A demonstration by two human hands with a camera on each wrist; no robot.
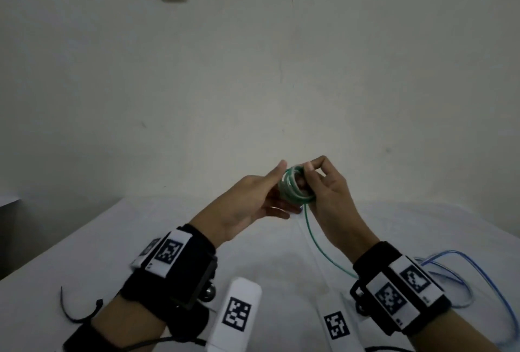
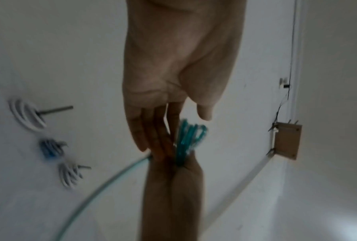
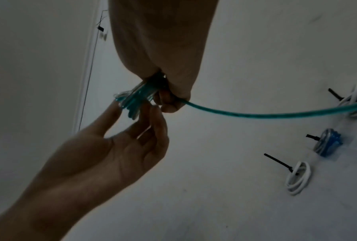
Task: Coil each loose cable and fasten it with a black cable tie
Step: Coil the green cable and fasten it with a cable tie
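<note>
Two hands meet above the middle of the white tabletop [image 1: 92, 256], holding a green cable [image 1: 296, 186] partly wound into a small coil of several turns, translucent, glossy, teal-green in the wrist views. Near the left front edge lies a loose black cable tie [image 1: 73, 313], curved, unfastened. Left hand [image 1: 250, 205]: fingers straight and close together, thumb stretched out, coil resting against the fingertips; it supports the coil's left side without curling round it. Coil stands roughly upright between the two hands, lifted clear of the surface. Right hand [image 1: 327, 197]: fingers bent, thumb and forefinger pinching the coil's top right, remaining fingers curled at its lower edge. From the coil's underside the unwound length drops and sweeps toward the right wrist, then passes behind the black wristband [image 1: 399, 287]. Toward the right edge a loose blue cable [image 1: 472, 270] sprawls in open loops. Right wrist view: three finished bundles, two white [image 3: 298, 178] and one blue [image 3: 328, 142], each cinched with a black tie, lying well apart from the hands.
</note>
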